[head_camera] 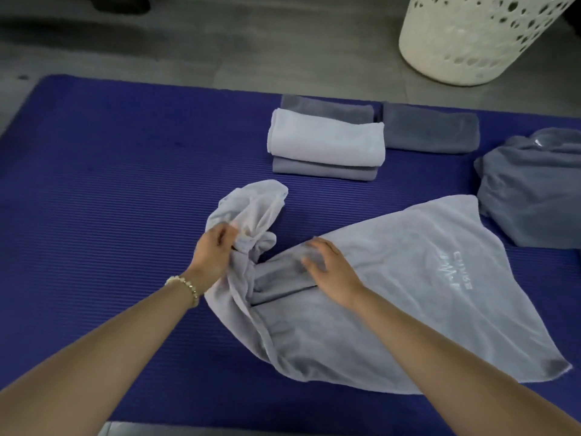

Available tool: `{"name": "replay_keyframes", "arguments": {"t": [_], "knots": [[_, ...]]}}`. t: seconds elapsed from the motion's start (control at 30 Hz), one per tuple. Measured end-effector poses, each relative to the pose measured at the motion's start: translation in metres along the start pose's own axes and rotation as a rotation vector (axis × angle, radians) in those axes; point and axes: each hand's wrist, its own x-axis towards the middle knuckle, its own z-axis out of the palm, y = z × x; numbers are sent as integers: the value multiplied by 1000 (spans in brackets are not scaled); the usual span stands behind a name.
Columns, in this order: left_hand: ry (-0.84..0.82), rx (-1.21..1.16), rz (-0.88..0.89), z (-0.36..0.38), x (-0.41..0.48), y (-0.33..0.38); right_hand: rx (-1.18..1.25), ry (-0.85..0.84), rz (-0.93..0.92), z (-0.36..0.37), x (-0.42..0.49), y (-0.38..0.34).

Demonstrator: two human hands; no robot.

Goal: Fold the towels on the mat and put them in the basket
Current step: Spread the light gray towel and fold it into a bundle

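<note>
A light grey towel (393, 303) with embroidered lettering lies rumpled across the middle of the blue mat (110, 184). My left hand (213, 253) pinches a bunched corner of it, lifted at the left. My right hand (330, 265) rests flat on the towel's folds, fingers spread. Beyond them sits a stack of folded towels (327, 143), a white one on top. A darker folded towel (430, 129) lies to its right. The white perforated basket (471, 36) stands on the floor at the back right.
A loose heap of dark grey towels (531, 190) sits at the mat's right edge. Grey floor (220, 42) surrounds the mat. The mat's left half shows bare blue ribbing.
</note>
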Motion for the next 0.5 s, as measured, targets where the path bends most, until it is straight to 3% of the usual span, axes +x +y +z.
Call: {"name": "replay_keyframes", "arguments": {"t": [0.13, 0.23, 0.33, 0.43, 0.5], "knots": [[107, -202, -154, -49, -8, -14, 175, -117, 63, 17, 12, -43], [193, -105, -88, -89, -24, -36, 198, -213, 23, 32, 22, -76], [133, 70, -46, -126, -38, -73, 212, -289, 13, 52, 34, -107], [150, 191, -258, -152, -45, -108, 188, -273, -51, 77, 50, -131], [75, 294, -423, -163, -50, -123, 179, -116, -98, 89, 63, -138]]}}
